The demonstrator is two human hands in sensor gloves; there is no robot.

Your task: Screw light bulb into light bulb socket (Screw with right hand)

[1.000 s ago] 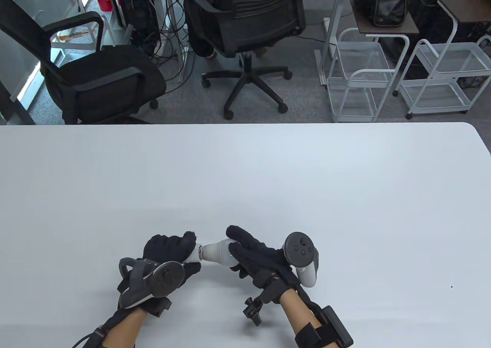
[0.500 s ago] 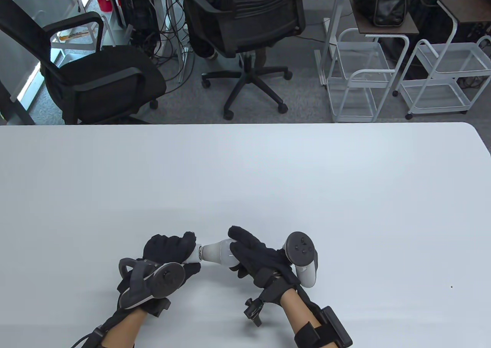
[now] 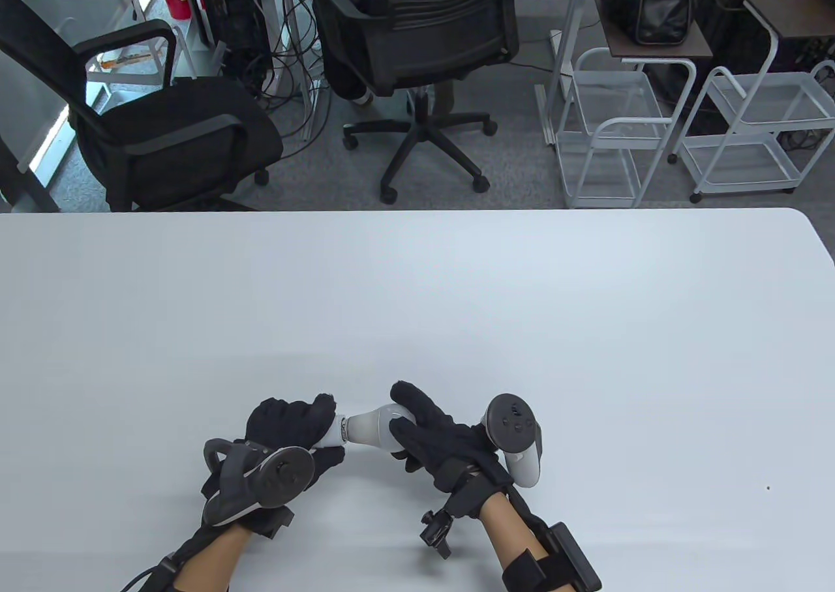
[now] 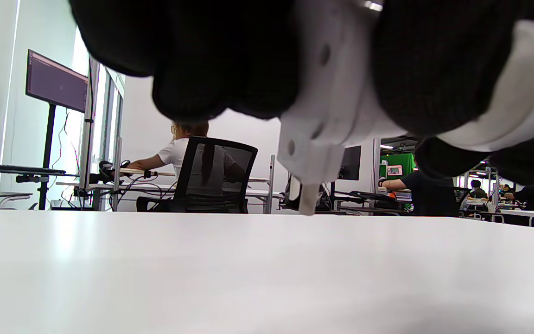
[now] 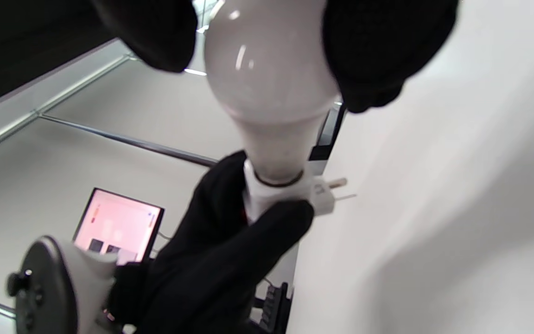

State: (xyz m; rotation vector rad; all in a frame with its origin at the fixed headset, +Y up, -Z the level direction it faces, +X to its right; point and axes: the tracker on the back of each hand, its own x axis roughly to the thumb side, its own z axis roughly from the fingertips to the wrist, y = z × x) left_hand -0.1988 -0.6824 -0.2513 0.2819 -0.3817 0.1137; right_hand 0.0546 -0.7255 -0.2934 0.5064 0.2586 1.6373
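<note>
Table view shows the right hand (image 3: 437, 439) curled round the round end of the bulb (image 3: 372, 428), and the left hand (image 3: 290, 426) gripping the socket (image 3: 336, 430) at the bulb's neck. The bulb's long axis runs sideways from the right grip toward the left grip, just above the table (image 3: 417, 305). Both palms face inward; I judge the turning is under way
</note>
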